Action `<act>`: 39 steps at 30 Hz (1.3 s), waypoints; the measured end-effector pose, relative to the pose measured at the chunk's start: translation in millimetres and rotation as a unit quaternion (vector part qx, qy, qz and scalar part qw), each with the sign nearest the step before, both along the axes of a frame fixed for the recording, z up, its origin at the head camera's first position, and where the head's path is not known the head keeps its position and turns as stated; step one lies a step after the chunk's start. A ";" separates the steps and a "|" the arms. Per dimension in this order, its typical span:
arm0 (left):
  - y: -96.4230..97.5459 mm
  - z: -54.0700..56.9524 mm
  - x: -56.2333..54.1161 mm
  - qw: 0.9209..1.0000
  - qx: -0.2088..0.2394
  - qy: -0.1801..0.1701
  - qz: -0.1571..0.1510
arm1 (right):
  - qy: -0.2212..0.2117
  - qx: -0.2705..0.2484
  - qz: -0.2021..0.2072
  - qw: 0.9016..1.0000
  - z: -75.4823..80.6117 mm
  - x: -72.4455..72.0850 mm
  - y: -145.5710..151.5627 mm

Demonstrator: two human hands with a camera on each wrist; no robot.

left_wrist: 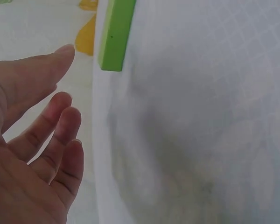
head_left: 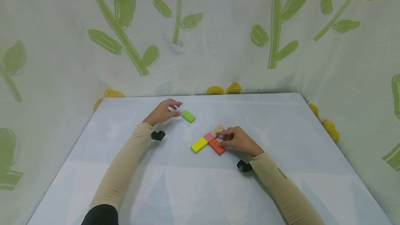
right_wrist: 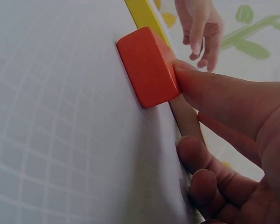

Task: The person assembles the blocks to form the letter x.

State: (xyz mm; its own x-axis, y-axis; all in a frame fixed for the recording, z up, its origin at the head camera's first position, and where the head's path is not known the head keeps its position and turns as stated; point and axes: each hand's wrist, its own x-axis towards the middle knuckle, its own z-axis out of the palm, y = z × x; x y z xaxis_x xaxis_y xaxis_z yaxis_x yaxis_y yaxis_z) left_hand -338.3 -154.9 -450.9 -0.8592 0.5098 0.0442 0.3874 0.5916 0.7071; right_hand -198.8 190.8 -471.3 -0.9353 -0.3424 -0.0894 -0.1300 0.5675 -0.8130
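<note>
In the head view, my left hand (head_left: 164, 111) hovers left of a light green block (head_left: 188, 116), fingers loosely bent and holding nothing. The left wrist view shows the thumb apart from that green block (left_wrist: 117, 37). My right hand (head_left: 239, 140) is at a group of blocks lying flat: yellow (head_left: 199, 145), small pink (head_left: 208, 137), red (head_left: 216, 147) and plain wooden (head_left: 217, 130). Its thumb touches the red block (right_wrist: 147, 67), while the index finger reaches the wooden block (right_wrist: 187, 119). The other right fingers are bent, away from the red block.
The blocks lie on a pale patterned tabletop (head_left: 175, 197). Behind and beside it hangs a white cloth (head_left: 218, 51) printed with green stems and yellow flowers. Dark wrist devices (head_left: 158, 135) sit under both sleeved forearms.
</note>
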 end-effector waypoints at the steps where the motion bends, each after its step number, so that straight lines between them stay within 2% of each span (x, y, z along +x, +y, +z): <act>1: 0.4 -0.9 -0.2 1.000 -0.002 -0.004 0.000 | 0.000 0.000 0.000 1.000 0.1 0.0 -0.1; 9: 8.7 -2.4 1.7 0.999 -0.024 -0.032 -0.002 | -0.003 0.000 -0.003 1.000 -2.4 -0.2 0.1; 19: 13.1 -6.9 1.5 0.998 -0.039 -0.039 -0.002 | -0.006 0.000 -0.005 1.000 -0.3 1.8 -0.7; 31: 18.0 -6.2 0.6 0.998 -0.049 -0.034 -0.027 | -0.008 0.008 -0.007 1.000 0.0 1.5 -1.6; 39: 21.0 -5.1 -0.3 0.996 -0.065 -0.053 -0.020 | -0.008 0.008 -0.007 1.000 -0.9 0.0 -0.3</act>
